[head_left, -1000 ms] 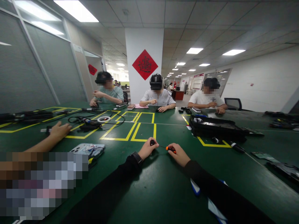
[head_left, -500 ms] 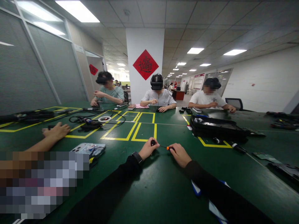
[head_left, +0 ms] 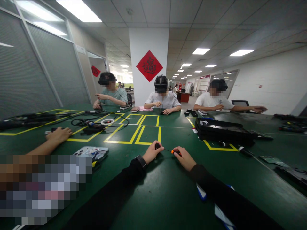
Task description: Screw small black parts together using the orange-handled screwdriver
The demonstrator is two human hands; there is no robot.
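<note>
My left hand [head_left: 152,152], with a dark watch on its wrist, grips a small black part [head_left: 157,146] whose kind I cannot make out. In my right hand [head_left: 184,158] is a screwdriver [head_left: 176,152] with an orange and black handle. Its thin shaft points left and reaches the black part at my left fingertips; whether the tip sits in it is too small to tell. Both hands are just above the green table [head_left: 153,185], near its middle. A blue and white packet [head_left: 201,192] lies partly under my right forearm.
A co-worker's hand [head_left: 59,135] rests at the left, beside a clear plastic case [head_left: 92,153]. Cables [head_left: 96,123] and a white ring [head_left: 107,122] lie beyond. A long black housing [head_left: 223,131] is at the right. Three people sit across the table.
My hands stay almost in place; the right fingers have shifted slightly on the screwdriver handle. Across the table, the person at the right has stretched an arm outward.
</note>
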